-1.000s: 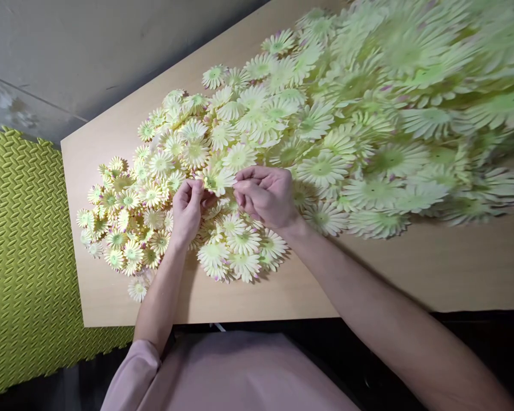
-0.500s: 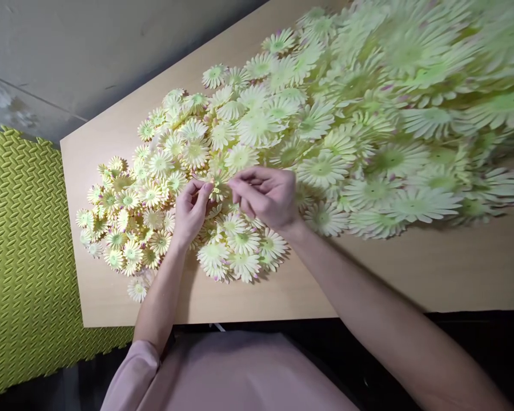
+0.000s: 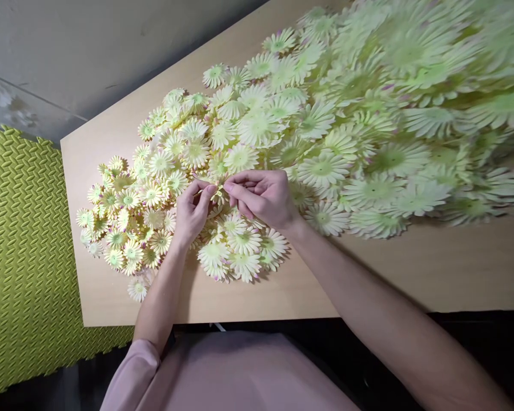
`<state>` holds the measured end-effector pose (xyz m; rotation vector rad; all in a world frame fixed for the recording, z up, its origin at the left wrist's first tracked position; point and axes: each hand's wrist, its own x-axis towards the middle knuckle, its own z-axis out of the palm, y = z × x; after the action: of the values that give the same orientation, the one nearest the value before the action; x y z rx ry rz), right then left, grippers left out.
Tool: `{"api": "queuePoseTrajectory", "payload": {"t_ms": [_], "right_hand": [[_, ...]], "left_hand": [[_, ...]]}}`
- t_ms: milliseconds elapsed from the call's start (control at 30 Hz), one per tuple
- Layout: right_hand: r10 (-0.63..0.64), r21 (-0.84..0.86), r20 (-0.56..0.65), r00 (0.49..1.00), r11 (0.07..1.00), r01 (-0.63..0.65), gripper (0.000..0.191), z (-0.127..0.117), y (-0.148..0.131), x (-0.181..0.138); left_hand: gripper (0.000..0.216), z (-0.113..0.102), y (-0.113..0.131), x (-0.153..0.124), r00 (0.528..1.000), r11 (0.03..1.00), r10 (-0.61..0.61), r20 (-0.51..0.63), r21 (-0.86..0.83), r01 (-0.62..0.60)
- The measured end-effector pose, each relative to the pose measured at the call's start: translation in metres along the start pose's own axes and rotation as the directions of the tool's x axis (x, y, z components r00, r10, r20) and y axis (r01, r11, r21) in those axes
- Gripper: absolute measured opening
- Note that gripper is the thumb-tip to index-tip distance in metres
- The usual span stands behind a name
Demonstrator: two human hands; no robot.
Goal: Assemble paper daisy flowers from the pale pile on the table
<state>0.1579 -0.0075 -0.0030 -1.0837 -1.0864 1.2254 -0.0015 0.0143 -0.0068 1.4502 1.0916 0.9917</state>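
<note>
Just left of the frame's centre, the left hand [image 3: 191, 212] and right hand [image 3: 263, 198] pinch a small flower [image 3: 219, 193] between them, each grip pressed thumb to finger. It looks very light, thin and soft, its petals likely to crease or tear, so it seems best held near the middle. More blooms [image 3: 244, 242] heap around on the surface [image 3: 300, 294].

Pale yellow-green flowers [image 3: 312, 121] over a light tan tabletop [image 3: 261, 299]
The flowers have greener centres [image 3: 322, 168] and some purple-pink tips [image 3: 388, 87]; at far left, a lime-yellow mat [image 3: 21, 257] repeats a pattern of slanted raised lozenges; at upper left, a grey surface [image 3: 111, 51] carries a dark line [image 3: 34, 95] and whitish blotches [image 3: 15, 108]; at bottom centre, a garment [image 3: 248, 371] is plain dusty mauve.
</note>
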Motion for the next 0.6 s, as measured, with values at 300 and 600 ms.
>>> {"api": "queuePoseTrajectory", "payload": {"t_ms": [300,600], "right_hand": [[0.0,0.004,0.002,1.0,1.0,0.0,0.017,-0.0007,0.0003,0.0002],[0.001,0.016,0.003,1.0,1.0,-0.001,0.013,-0.0008,0.0006,0.0011]], "left_hand": [[0.034,0.0003,0.0003,-0.0004,1.0,1.0,-0.009,0.003,-0.008,0.009],[0.034,-0.0008,-0.0001,0.0001,1.0,1.0,-0.01,0.01,-0.005,0.01]]}}
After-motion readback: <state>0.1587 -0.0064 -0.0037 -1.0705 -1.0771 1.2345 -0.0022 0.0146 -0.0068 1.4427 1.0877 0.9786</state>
